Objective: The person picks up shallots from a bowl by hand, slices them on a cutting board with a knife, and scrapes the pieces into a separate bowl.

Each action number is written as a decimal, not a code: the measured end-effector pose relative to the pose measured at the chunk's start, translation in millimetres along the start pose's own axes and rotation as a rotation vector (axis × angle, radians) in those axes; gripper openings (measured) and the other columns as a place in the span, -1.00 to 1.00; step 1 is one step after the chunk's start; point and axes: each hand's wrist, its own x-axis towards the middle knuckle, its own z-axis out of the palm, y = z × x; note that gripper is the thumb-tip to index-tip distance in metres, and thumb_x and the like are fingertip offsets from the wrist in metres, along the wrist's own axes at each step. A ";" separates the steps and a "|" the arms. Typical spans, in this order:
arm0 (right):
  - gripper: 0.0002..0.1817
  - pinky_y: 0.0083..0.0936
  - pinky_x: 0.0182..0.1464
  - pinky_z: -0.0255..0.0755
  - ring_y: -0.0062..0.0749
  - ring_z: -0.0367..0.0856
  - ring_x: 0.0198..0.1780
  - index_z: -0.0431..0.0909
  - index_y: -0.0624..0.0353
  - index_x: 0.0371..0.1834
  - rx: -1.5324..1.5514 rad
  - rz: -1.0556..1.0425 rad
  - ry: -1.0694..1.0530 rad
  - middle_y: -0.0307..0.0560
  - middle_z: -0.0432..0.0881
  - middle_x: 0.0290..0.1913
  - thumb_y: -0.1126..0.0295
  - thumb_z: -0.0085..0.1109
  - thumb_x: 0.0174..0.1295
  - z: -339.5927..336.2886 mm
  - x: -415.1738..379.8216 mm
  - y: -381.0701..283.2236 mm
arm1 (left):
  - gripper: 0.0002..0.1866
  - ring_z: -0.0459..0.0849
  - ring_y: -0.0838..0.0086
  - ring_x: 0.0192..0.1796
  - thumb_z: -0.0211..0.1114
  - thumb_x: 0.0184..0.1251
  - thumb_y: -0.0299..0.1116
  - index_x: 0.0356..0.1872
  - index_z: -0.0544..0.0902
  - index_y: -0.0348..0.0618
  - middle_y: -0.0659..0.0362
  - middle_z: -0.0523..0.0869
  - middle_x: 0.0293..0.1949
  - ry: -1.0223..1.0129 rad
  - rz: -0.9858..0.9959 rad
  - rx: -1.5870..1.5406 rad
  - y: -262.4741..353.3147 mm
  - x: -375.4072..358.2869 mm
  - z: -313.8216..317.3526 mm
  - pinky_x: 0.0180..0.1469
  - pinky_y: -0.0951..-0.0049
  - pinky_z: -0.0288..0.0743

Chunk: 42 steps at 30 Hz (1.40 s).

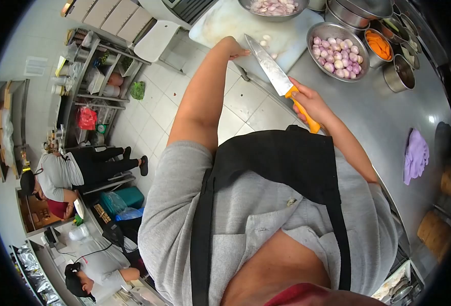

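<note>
Yellow-handled and broad-bladed, the knife [271,66] is held aslant, its handle grasped in the right grip [316,104], its tip pointed over the white cutting board [213,28]. Close to that tip, the left hand [230,47] is placed at the board's near edge; whether anything is pinched there cannot be told from this angle. And that's the spot to be watched: those fingertips are best curled back, with the sharp edge angled away from them. Just past the blade, a few pale pieces [266,38] are scattered; being rounded, they may roll, so each is best steadied firmly. Farther out on the steel tabletop [373,132], a bowl [328,29] is filled with purple-white bulbs [337,57], conveniently near, while a lilac glove [415,155] is seen well apart.
</note>
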 end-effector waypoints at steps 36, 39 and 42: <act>-0.44 -0.65 -0.66 0.26 -0.66 0.28 -0.72 0.10 -0.14 0.47 -0.047 -0.108 0.113 -0.28 0.38 -0.59 0.32 -0.11 0.38 -25.0 -27.7 5.3 | -0.74 0.68 0.23 -0.16 0.38 0.09 -0.18 -0.24 0.70 -0.06 0.01 0.72 -0.26 0.597 0.215 -0.168 5.9 -0.9 37.6 -0.07 0.33 0.52; -0.43 -0.65 -0.64 0.27 -0.65 0.29 -0.71 0.09 -0.15 0.47 -0.013 -0.093 0.129 -0.27 0.38 -0.59 0.32 -0.11 0.38 -28.5 -29.2 5.1 | -0.77 0.67 0.16 -0.12 0.37 0.09 -0.26 -0.19 0.72 0.01 -0.01 0.69 -0.19 0.688 0.314 -0.197 29.2 0.5 41.5 -0.01 0.29 0.51; -0.42 -0.64 -0.64 0.27 -0.64 0.29 -0.71 0.08 -0.14 0.48 -0.003 -0.097 0.158 -0.26 0.38 -0.59 0.32 -0.11 0.38 -28.5 -30.7 8.5 | -0.77 0.63 0.15 -0.04 0.37 0.08 -0.29 -0.19 0.71 0.01 0.01 0.65 -0.11 0.598 0.322 -0.001 45.3 -20.9 39.1 0.03 0.30 0.51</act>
